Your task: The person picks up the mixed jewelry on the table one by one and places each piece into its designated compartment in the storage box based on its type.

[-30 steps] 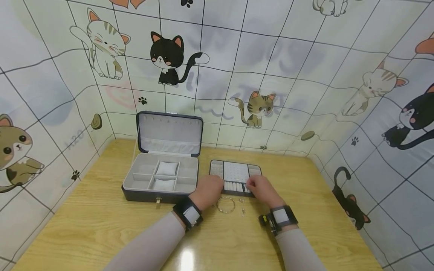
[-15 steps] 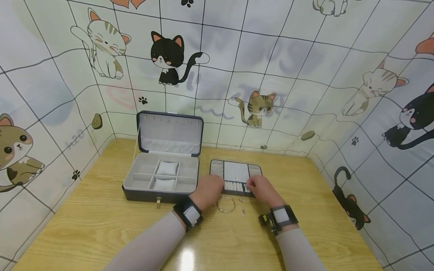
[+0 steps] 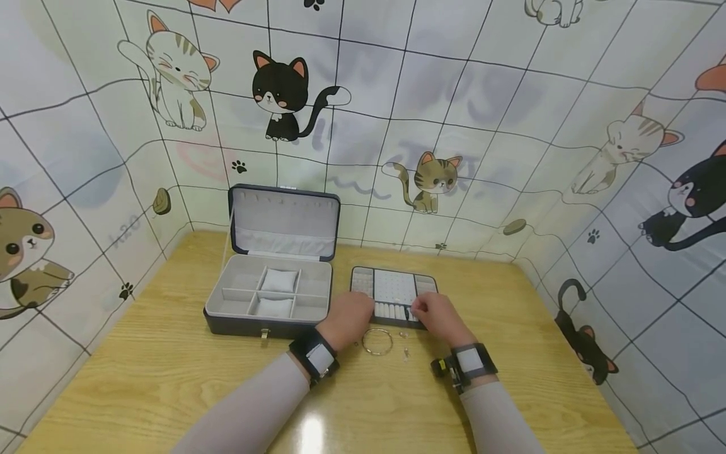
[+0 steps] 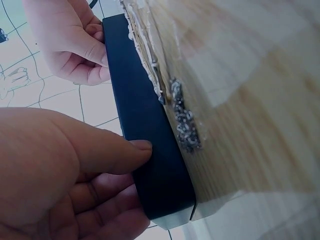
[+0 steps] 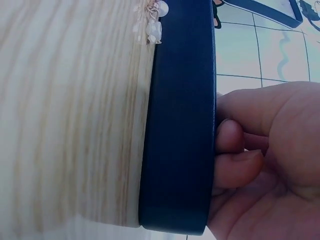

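Fingers point(image 4: 107, 202) of the left hand point(image 3: 347, 318) curl round the front-left corner of the jewelry tray point(image 4: 140, 110), thumb on its dark outer wall. Right hand point(image 3: 442, 318): fingers bent in, close together, at the tray's front-right end by the ring rolls point(image 3: 390, 311); tips hidden, so I can't tell if they pinch anything. From my end, tray sits on the desk point(image 3: 142, 353), right of the jewelry box point(image 3: 238, 326). Box lid point(image 3: 283, 227) up, two cushions point(image 3: 279, 282) in the middle compartments. In front of the tray I see a thin bangle point(image 3: 377, 354) near small white-bead pieces point(image 5: 155, 30).
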Available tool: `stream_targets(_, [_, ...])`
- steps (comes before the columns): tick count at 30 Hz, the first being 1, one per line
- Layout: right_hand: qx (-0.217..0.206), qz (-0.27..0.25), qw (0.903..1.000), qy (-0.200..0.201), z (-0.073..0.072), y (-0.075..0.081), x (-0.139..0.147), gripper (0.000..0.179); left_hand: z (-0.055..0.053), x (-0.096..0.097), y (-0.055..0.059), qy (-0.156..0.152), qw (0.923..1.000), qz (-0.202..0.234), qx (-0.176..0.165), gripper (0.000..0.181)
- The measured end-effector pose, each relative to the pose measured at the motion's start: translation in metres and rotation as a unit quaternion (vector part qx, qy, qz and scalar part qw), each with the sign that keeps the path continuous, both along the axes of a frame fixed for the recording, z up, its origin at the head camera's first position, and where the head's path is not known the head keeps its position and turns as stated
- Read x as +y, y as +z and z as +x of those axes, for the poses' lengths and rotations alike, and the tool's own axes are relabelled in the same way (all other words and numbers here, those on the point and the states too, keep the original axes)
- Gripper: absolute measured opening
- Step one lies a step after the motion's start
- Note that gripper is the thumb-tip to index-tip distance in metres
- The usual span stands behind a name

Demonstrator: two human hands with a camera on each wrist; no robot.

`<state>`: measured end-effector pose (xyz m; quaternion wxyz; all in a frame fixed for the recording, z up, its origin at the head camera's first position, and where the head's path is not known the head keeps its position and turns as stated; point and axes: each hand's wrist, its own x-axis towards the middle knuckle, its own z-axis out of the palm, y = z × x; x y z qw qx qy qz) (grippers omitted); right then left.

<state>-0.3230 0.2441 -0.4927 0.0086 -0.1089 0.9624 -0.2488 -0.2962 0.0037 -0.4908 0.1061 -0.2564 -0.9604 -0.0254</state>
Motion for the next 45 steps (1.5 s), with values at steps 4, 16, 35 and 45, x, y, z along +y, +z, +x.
stream_targets(4, [-0.001, -0.009, 1.0000, 0.002, -0.001, -0.002, 0.002, 0.012, 0.000, 0.000, 0.001, 0.002, 1.0000, 0.003, -0.009, 0.009])
stream_targets(16, [-0.007, -0.043, 0.9989, 0.018, -0.003, -0.003, 0.008, 0.010, 0.001, -0.001, 0.002, -0.003, 1.0000, 0.005, 0.006, 0.008])
stream_targets(35, [-0.014, -0.051, 0.9960, 0.072, 0.004, 0.006, -0.002, 0.017, 0.000, 0.000, 0.001, 0.002, 0.9999, 0.003, 0.011, 0.008])
stream_targets(45, [-0.051, -0.017, 0.9926, 0.109, 0.010, 0.010, -0.011, 0.020, -0.001, 0.000, 0.000, 0.002, 0.9999, -0.004, 0.015, 0.008])
